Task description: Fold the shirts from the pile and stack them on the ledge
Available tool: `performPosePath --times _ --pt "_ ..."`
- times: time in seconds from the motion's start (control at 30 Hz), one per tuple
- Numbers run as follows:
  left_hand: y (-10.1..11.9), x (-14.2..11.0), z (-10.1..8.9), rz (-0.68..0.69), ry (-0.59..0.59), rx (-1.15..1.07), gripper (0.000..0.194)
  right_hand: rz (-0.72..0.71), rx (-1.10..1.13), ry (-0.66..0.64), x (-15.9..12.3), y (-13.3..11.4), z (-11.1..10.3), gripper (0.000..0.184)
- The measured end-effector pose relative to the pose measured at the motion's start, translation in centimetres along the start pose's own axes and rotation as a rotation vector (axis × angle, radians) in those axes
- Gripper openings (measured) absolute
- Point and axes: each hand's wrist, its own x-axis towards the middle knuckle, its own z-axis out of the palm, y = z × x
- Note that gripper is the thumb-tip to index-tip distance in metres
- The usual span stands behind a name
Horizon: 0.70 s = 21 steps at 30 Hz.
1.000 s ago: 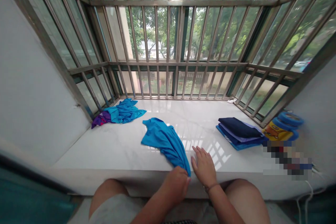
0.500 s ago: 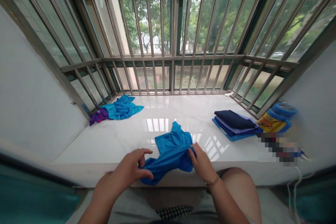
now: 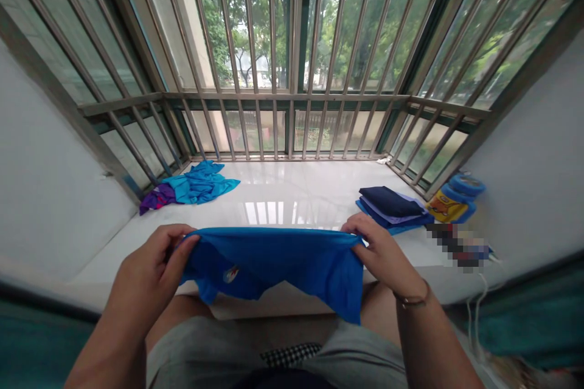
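A blue T-shirt (image 3: pixel 283 255) is stretched taut between my two hands, above the front edge of the white sill. My left hand (image 3: pixel 157 261) pinches its upper left corner between thumb and fingers. At the upper right corner, my right hand (image 3: pixel 376 246) grips the cloth the same way; a bracelet circles that wrist. The shirt's top edge runs nearly straight, while its lower part hangs loose over my lap. A small white and red print shows near its left side.
Crumpled light blue and purple clothes (image 3: pixel 196 185) lie at the sill's back left. A stack of folded dark and blue clothes (image 3: pixel 392 205) sits on the right. Beyond it stand a blue and yellow container (image 3: pixel 454 197) and a pixelated patch. Metal bars (image 3: pixel 274 97) enclose the back.
My left hand has closed on the shirt. Both hands have moved apart and up, lifting the shirt off the sill and pulling it tight. The view has shifted slightly.
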Motion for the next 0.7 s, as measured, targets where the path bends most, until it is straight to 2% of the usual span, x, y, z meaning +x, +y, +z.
performPosePath --times 0.17,0.27,0.33,0.43,0.53,0.63,0.7 --pt "1.6 -0.6 -1.2 0.119 -0.459 -0.044 0.044 0.153 0.077 0.465 0.0 -0.4 -1.1 0.018" --pt "0.8 -0.3 -1.4 0.127 -0.639 0.009 0.030 0.152 0.126 0.510 -0.2 -1.1 -1.5 0.026" --pt "-0.8 0.0 -1.2 0.066 -0.670 0.147 0.020 0.134 0.129 0.501 -0.4 -1.7 -2.0 0.029" --pt "-4.1 0.1 -0.7 -0.049 -0.618 0.376 0.024 0.094 0.035 0.518 -0.8 -2.2 -2.8 0.030" --pt "-6.5 -0.2 -0.9 -0.134 -0.435 0.385 0.036 0.045 -0.116 0.519 -1.3 -2.2 -3.9 0.029" --pt "-6.7 -0.8 -1.6 -0.334 -0.279 0.234 0.045 0.001 -0.196 0.518 -2.0 -1.8 -4.9 0.026" --pt "-5.8 -1.1 -2.1 -0.457 -0.100 0.100 0.049 -0.034 -0.203 0.498 -2.8 -1.9 -5.0 0.024"
